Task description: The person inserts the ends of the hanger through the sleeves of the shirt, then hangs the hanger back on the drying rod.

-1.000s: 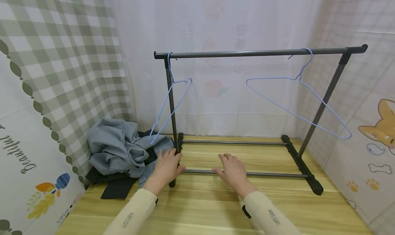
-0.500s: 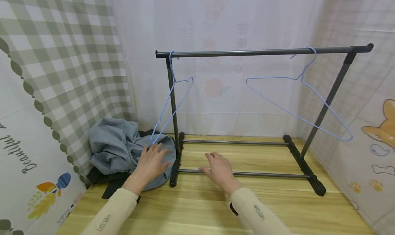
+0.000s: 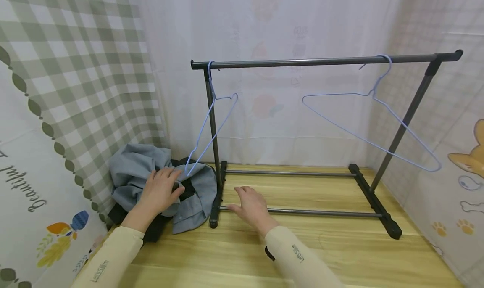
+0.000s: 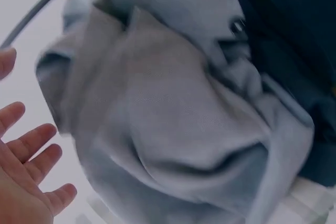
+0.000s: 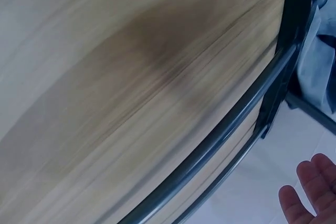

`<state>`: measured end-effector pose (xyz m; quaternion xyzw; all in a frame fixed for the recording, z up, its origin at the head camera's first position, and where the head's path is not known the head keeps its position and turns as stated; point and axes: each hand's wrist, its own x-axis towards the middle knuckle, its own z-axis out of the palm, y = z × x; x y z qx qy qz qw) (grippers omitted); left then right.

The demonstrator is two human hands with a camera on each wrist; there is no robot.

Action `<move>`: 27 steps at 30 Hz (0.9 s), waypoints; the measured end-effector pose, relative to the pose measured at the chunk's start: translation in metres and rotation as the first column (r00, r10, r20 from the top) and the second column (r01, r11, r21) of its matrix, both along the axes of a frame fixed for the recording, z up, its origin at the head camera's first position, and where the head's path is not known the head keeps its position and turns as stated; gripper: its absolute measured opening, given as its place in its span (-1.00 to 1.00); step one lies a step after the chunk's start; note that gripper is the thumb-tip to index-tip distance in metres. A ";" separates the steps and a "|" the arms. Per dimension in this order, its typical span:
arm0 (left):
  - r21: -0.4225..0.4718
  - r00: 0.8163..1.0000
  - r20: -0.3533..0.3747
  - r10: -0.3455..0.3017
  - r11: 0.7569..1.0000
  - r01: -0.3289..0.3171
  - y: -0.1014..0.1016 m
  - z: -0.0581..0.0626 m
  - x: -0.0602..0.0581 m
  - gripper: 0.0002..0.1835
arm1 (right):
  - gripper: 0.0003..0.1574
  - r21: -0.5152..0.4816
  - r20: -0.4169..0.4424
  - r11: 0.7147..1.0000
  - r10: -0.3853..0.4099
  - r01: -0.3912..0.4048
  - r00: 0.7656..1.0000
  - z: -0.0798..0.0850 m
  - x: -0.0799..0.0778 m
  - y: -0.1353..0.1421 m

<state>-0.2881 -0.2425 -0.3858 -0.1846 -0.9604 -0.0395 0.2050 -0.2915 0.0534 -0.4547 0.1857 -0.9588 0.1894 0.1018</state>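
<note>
A crumpled heap of grey-blue clothing (image 3: 130, 166) with black clothing (image 3: 154, 231) lies at the left, against the checked curtain. My left hand (image 3: 160, 191) is over the heap in the head view, fingers spread and gripping nothing. In the left wrist view those fingers (image 4: 39, 148) are extended beside the grey-blue cloth (image 4: 173, 98). My right hand (image 3: 250, 206) hovers near the rack's front lower bar (image 3: 321, 212), fingers relaxed, holding nothing. One blue wire hanger (image 3: 200, 136) hangs at the rack's left end, just above the clothes. Another blue hanger (image 3: 340, 130) hangs toward the right.
The dark metal clothes rack (image 3: 302, 62) stands on a wood-grain tabletop (image 3: 227, 254). Its left foot (image 3: 214, 216) borders the heap, and its right foot (image 3: 389, 227) lies near the right curtain. A green checked curtain (image 3: 83, 69) closes the left side, a white one (image 3: 283, 124) the back.
My left hand has moved left from beside the rack's left post to over the clothes. The right hand has shifted left too. The hangers still hang on the rack.
</note>
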 end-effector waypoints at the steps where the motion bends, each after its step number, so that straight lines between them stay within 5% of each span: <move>1: -0.001 1.000 0.022 0.007 1.000 -0.007 -0.006 0.002 0.000 -0.37 | -0.17 0.001 -0.007 1.000 0.004 -0.004 1.000 0.000 -0.001 -0.004; 12: -0.075 0.972 0.234 0.012 0.997 0.006 -0.054 0.023 -0.003 -0.01 | -0.13 -0.004 0.009 0.998 0.060 -0.060 0.998 0.006 -0.007 -0.048; 27: -0.193 0.967 0.244 0.066 0.981 -0.019 -0.061 0.030 -0.010 -0.06 | -0.05 -0.030 0.078 0.995 0.097 -0.095 0.992 0.020 -0.014 -0.101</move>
